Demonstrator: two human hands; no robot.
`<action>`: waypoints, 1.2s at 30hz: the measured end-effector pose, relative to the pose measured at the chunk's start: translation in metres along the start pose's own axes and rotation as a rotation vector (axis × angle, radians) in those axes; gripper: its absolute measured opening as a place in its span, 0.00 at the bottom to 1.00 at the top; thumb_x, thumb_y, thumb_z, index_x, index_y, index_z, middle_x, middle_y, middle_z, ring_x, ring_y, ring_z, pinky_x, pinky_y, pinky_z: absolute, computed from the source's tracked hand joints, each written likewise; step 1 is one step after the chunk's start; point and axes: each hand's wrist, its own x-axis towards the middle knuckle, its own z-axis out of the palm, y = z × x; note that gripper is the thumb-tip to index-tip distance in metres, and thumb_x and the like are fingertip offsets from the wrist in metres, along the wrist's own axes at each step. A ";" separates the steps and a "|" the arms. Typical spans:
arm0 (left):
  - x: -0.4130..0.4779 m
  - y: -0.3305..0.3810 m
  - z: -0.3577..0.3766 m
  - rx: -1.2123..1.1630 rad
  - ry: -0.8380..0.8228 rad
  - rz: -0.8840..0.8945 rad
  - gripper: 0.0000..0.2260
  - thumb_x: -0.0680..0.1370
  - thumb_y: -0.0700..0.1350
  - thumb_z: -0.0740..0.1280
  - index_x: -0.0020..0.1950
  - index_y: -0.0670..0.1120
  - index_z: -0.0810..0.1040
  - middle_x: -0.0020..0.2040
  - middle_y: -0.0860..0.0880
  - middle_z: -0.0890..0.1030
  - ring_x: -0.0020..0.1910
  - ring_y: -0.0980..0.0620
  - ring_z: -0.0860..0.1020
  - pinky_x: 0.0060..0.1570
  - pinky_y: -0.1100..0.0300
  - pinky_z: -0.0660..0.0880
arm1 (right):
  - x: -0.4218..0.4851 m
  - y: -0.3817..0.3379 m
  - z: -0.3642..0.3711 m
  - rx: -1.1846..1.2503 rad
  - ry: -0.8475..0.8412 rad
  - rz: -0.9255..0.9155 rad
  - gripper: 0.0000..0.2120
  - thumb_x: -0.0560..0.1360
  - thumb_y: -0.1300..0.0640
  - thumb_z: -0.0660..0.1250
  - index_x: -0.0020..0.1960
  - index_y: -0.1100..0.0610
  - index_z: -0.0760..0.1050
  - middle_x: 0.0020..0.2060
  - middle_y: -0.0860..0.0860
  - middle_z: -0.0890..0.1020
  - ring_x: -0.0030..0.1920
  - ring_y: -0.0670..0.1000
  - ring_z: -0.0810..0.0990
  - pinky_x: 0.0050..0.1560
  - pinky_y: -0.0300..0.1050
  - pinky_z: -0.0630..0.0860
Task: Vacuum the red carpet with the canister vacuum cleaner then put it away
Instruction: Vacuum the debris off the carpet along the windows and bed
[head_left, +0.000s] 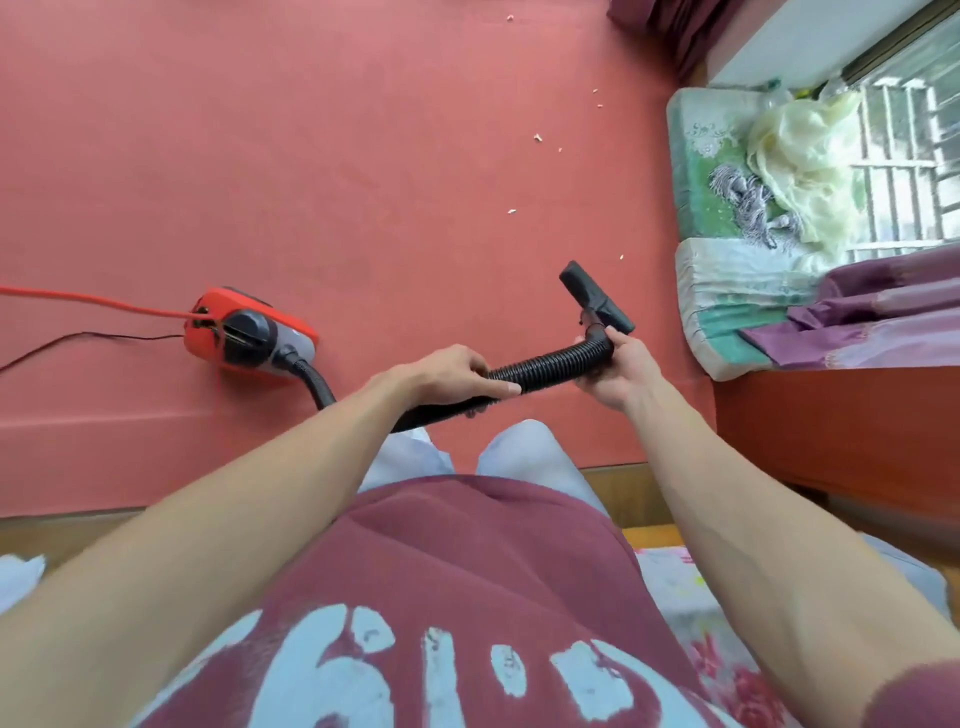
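A red and grey canister vacuum (249, 332) sits on the red carpet (363, 156) at the left. Its black ribbed hose (545, 366) curves from the canister up to my hands. My left hand (452, 374) grips the hose from above at its middle. My right hand (621, 371) grips the hose end just below the black flat nozzle (597, 299), which is held above the carpet. Several small white crumbs (538, 137) lie scattered on the carpet beyond the nozzle.
An orange cord (93, 300) and a thin dark cable (78, 340) run left from the canister. A mattress with green cover and bedding (737, 208) lies at the right over a red-brown frame (831, 426). Wooden floor (613, 493) borders the carpet's near edge.
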 end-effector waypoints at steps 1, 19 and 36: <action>-0.003 0.003 -0.005 0.013 0.008 0.008 0.23 0.74 0.62 0.71 0.48 0.41 0.82 0.40 0.46 0.87 0.38 0.52 0.82 0.50 0.53 0.77 | -0.007 -0.003 0.002 -0.007 -0.004 -0.015 0.09 0.81 0.52 0.60 0.57 0.57 0.71 0.39 0.54 0.78 0.37 0.51 0.78 0.39 0.45 0.76; 0.048 0.140 -0.077 0.170 0.053 -0.123 0.33 0.64 0.73 0.70 0.45 0.42 0.82 0.39 0.48 0.85 0.40 0.49 0.82 0.57 0.47 0.78 | -0.007 -0.130 0.031 0.158 -0.041 0.018 0.10 0.80 0.53 0.63 0.48 0.60 0.71 0.41 0.56 0.77 0.40 0.54 0.76 0.42 0.47 0.74; 0.152 0.247 -0.122 0.024 0.047 -0.094 0.29 0.71 0.66 0.73 0.47 0.38 0.83 0.38 0.45 0.85 0.37 0.48 0.81 0.46 0.54 0.78 | 0.048 -0.274 0.064 0.157 -0.018 0.037 0.17 0.79 0.53 0.65 0.65 0.59 0.72 0.45 0.57 0.82 0.41 0.54 0.82 0.38 0.45 0.78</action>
